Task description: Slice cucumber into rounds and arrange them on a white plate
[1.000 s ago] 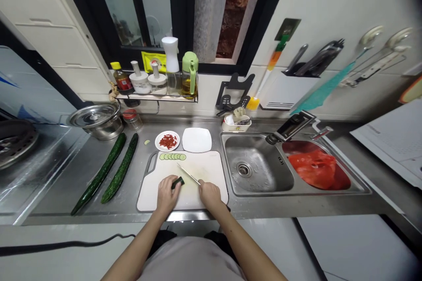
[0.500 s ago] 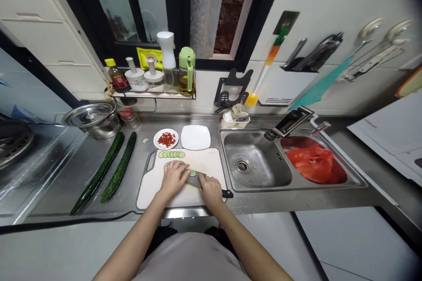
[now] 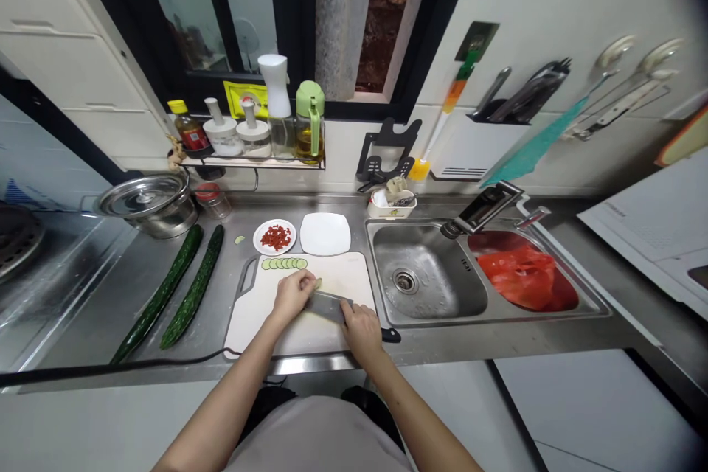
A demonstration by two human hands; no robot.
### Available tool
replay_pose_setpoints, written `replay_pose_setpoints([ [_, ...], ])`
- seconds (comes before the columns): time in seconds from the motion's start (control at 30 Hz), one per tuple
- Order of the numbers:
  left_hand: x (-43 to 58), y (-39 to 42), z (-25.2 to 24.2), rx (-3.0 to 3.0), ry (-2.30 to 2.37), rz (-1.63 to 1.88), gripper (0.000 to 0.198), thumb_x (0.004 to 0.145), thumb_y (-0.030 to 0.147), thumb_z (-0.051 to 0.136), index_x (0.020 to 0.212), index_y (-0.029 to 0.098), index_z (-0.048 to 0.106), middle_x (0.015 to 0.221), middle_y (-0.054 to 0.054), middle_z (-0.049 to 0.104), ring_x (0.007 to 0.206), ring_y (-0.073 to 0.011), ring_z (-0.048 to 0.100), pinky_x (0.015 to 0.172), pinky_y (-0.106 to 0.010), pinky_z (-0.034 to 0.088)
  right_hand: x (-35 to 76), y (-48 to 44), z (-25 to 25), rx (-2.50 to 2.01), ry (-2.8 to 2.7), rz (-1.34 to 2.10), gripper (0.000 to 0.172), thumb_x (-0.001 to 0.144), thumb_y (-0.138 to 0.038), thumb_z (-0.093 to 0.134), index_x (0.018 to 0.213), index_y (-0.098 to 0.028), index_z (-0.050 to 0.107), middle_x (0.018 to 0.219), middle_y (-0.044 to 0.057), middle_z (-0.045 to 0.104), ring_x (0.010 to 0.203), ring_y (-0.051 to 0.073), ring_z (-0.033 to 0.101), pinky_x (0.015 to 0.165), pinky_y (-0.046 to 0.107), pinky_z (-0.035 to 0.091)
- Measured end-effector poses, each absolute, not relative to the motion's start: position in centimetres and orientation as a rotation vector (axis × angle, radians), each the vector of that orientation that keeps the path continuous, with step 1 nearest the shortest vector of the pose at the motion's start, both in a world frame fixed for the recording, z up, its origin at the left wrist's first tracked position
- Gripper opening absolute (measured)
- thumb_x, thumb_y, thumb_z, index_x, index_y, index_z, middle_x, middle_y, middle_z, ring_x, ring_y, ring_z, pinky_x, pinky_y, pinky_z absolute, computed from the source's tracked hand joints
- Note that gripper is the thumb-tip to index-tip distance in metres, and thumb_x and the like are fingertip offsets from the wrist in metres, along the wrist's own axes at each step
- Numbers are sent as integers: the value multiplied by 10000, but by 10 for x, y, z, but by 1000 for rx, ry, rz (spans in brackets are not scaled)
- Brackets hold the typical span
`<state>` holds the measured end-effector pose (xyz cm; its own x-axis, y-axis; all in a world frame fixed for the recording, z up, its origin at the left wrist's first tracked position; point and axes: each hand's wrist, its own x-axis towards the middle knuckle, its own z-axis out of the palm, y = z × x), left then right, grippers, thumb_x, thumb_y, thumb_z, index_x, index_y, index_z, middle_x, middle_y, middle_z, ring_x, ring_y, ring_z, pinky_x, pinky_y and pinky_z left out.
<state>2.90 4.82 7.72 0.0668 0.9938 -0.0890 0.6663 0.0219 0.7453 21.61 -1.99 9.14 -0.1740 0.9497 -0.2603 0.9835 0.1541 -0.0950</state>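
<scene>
A kitchen knife [image 3: 328, 305] with a broad grey blade and black handle is gripped in my right hand [image 3: 362, 328], low over the white cutting board [image 3: 254, 317]. Between the fingertips of my left hand [image 3: 293, 293] is a cucumber slice [image 3: 317, 283], held just beyond the blade. Along the board's far left edge lies a row of overlapping cucumber slices [image 3: 284, 263]. Behind the board stand a white plate of chopped red pieces [image 3: 276, 237] and a square white plate [image 3: 325, 234].
Two whole cucumbers [image 3: 195, 287] lie left of the board, near a lidded steel pot [image 3: 147, 203]. To the right is the sink [image 3: 431, 273], with a red plastic bag [image 3: 517, 276] in its second basin. Bottles and jars line a wall rack [image 3: 254, 162].
My left hand has lifted the cucumber slice off the blade, pinching it in the fingertips. The knife has shifted slightly right with my right hand.
</scene>
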Motion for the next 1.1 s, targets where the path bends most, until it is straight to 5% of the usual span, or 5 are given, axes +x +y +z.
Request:
replay_pose_setpoints([
  [0.63,31,112,37,1697,2215,530,218,832,319,510,807,219,702,964,-110,691,1027,-311,527,871,-447,293,243,-30,80,2109,2139,-409,375,849,-193,502,1220,-214,553,997,73,680,962,213,612,825,285,376],
  [1.1,30,109,43,1734,2203,530,249,857,356,496,852,221,705,992,-106,663,1033,-301,506,884,-446,295,243,-25,81,2141,2134,-477,383,825,-190,511,1204,-224,561,1050,63,686,999,199,609,859,273,380],
])
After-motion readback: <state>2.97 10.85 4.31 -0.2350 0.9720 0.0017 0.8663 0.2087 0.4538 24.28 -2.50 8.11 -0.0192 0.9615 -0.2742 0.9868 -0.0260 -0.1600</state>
